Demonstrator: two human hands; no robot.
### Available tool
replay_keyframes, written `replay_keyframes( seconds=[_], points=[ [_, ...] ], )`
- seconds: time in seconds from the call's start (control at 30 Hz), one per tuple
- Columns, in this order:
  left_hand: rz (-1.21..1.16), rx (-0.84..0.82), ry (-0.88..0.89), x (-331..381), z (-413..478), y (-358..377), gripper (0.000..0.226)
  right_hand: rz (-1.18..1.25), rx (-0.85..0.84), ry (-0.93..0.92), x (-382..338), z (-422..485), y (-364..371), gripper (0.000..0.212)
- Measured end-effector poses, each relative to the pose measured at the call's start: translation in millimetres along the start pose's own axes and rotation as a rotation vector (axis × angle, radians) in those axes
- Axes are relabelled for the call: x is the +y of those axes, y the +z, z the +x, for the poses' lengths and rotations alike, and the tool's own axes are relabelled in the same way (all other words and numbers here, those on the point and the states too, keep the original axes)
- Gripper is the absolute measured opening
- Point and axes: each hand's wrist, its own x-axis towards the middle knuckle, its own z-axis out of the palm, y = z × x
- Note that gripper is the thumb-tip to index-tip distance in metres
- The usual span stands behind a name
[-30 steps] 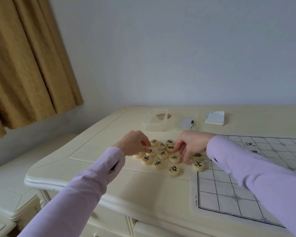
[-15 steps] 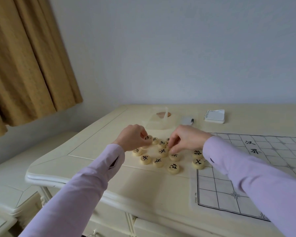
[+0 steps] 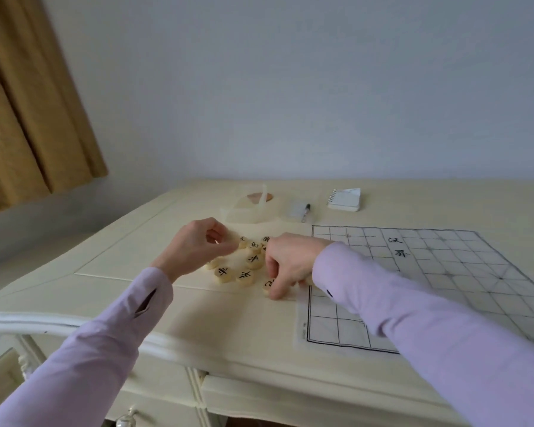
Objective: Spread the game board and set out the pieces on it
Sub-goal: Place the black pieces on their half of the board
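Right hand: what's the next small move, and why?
Probably lift the xiangqi piece that the right hand pinches and carry it rightward onto the xiangqi board: the board lies spread, while the other pieces sit clustered off its left edge.

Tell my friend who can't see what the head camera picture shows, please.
Two hands in lilac sleeves sort round cream game pieces heaped on a cream table, beside a spread gridded board. The right hand pinches the nearest piece; the left hand hovers curled above the heap. A clear box, pen and notepad lie behind.
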Motion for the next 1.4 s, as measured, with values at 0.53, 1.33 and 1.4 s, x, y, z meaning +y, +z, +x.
replay_keyframes(
  seconds=[0.53, 1.33, 1.4],
  points=[
    [-0.069, -0.369, 0.384, 92, -27, 66, 0.019, 0.549, 0.333, 0.421, 115, -91, -28, 0.02],
    [-0.006, -0.35, 0.472, 140, -22, 92, 0.054, 0.472, 0.315, 0.384, 120, -114, -15, 0.03],
    [-0.026, -0.328, 0.468, 150, -16, 93, 0.05, 0.669, 0.343, 0.289, 117, -111, -22, 0.02]
  ],
)
